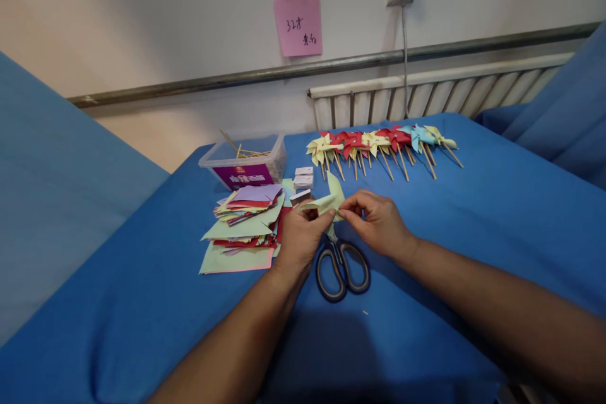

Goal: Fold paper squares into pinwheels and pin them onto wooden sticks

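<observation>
Between my two hands is a pale green paper pinwheel (335, 189), partly folded, its blades bent toward the middle. My left hand (303, 230) is closed on its left side, with the thumb near the centre. The fingers of my right hand (374, 218) pinch at the centre from the right; whether a small pin is between them I cannot make out. Just below the paper, scissors (341, 268) with dark handles lie on the blue cloth, their blades partly hidden. A stack of cut coloured paper (243, 227) lies left of my left hand.
Behind the stack stands a clear plastic box (246, 161) with wooden sticks. Small white boxes (303, 178) sit beside it. Several finished pinwheels (353, 144) on sticks lie in a row at the back. A radiator (440, 91) and a metal pipe (265, 76) run along the wall.
</observation>
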Action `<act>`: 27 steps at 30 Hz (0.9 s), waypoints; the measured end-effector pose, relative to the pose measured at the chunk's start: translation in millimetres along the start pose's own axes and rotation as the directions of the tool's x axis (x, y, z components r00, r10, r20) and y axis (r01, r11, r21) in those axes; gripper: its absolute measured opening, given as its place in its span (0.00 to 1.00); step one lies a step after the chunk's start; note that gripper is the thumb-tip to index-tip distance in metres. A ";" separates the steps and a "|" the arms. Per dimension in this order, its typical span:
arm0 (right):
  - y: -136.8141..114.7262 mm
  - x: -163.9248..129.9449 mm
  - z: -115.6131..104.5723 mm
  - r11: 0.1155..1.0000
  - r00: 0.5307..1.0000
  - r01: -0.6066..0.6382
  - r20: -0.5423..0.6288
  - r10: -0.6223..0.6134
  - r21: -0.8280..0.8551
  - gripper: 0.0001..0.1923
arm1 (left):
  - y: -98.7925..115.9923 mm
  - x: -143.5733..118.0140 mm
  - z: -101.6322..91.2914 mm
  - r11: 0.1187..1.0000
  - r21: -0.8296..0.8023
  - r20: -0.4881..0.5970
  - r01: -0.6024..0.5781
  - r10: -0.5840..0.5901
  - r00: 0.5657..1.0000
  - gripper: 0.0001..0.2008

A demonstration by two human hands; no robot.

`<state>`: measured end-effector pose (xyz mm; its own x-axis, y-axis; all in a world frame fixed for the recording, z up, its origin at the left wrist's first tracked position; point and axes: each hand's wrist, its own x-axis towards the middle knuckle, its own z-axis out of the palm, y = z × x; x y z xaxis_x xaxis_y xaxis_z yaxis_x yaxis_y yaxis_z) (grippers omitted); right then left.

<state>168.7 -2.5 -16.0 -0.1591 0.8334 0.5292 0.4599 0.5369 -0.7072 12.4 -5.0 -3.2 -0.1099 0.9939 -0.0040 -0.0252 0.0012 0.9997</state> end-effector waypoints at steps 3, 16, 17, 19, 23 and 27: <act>2.5 0.7 2.1 0.998 0.998 -0.052 -0.016 0.052 0.035 0.04 | 0.6 -0.3 0.2 0.999 -0.038 0.021 0.025 -0.025 0.999 0.12; 3.2 0.7 4.2 0.979 0.988 -0.147 -0.020 0.151 0.138 0.05 | 3.1 -2.7 0.9 0.994 -0.064 0.025 0.090 -0.089 0.996 0.13; 3.1 0.5 4.2 0.981 0.989 -0.143 -0.024 0.147 0.131 0.05 | 2.9 -2.4 0.8 0.994 -0.066 0.028 0.089 -0.088 0.996 0.13; 3.2 0.3 4.7 0.983 0.989 -0.139 -0.029 0.143 0.124 0.05 | 2.6 -2.2 0.7 0.993 -0.071 0.029 0.093 -0.091 0.995 0.14; 3.9 0.0 6.6 0.976 0.987 -0.151 -0.037 0.159 0.158 0.05 | 3.4 -3.4 1.1 0.990 -0.082 0.019 0.119 -0.118 0.993 0.14; 2.8 -0.4 8.2 0.947 0.977 -0.199 -0.020 0.211 0.252 0.06 | 4.6 -5.0 1.7 0.975 -0.139 0.043 0.171 -0.167 0.985 0.14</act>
<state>162.8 -0.2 -22.0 -0.0406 0.9251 0.3777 0.2475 0.3755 -0.8932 14.5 -9.7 1.5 -0.0615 0.9836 -0.1698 -0.1814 0.1562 0.9709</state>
